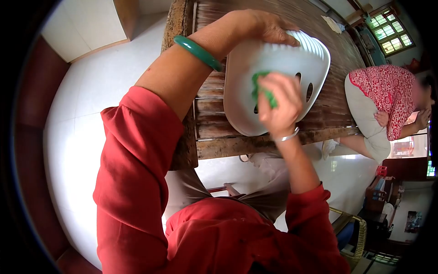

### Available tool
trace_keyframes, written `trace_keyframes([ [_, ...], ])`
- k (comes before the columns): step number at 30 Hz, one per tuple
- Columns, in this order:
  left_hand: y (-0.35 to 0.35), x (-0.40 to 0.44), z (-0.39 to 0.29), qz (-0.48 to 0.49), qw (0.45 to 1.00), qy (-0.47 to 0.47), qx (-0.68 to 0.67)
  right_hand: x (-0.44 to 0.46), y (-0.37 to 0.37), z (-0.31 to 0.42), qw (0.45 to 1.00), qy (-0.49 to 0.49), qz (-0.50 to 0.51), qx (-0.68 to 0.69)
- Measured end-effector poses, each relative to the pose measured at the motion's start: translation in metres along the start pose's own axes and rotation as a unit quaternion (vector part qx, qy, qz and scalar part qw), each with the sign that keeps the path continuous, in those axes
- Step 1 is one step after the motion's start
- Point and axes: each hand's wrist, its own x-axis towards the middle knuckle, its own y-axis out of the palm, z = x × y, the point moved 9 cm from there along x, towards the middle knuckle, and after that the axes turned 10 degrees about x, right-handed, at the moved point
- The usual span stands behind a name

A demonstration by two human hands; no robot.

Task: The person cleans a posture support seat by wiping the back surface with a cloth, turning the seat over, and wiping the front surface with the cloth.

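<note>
A white plastic piece with oval holes and a ribbed end (242,109) rests on the slatted wooden table (216,96); its exact kind I cannot tell. My left hand (273,29) reaches over its far side and holds it near the ribbed end. A green bangle sits on that forearm. Over the white surface, my right hand (280,102) is closed around a crumpled green cloth (260,84), pressed against the plastic. Motion blurs the fingers and the cloth a little. A silver bracelet is on the right wrist.
Another person in a red patterned top (385,91) sits at the table's right side. A yellow-framed chair (358,237) stands at the lower right. Pale cabinets (86,27) are at the upper left, and a barred window (390,32) is at the upper right.
</note>
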Motion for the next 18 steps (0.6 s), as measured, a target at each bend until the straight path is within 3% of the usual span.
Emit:
trace_keyframes([
  [2,0.0,0.002,0.0,-0.007,1.0,0.003,0.017,-0.042,0.018,0.014,0.996,-0.014,0.091,0.019],
  [4,0.004,0.012,0.0,-0.013,0.999,0.012,0.037,-0.072,0.02,0.026,0.995,-0.007,0.098,0.022],
  [10,0.025,0.032,0.008,-0.022,0.981,0.16,0.109,-0.059,0.017,0.024,0.993,-0.003,0.12,0.007],
  [12,0.022,0.021,-0.008,-0.109,0.919,0.288,0.248,-0.032,0.006,0.018,0.995,-0.036,0.092,-0.021],
  [18,0.019,0.021,-0.002,-0.068,0.954,0.229,0.184,0.017,-0.016,-0.015,0.999,-0.01,-0.036,-0.01],
])
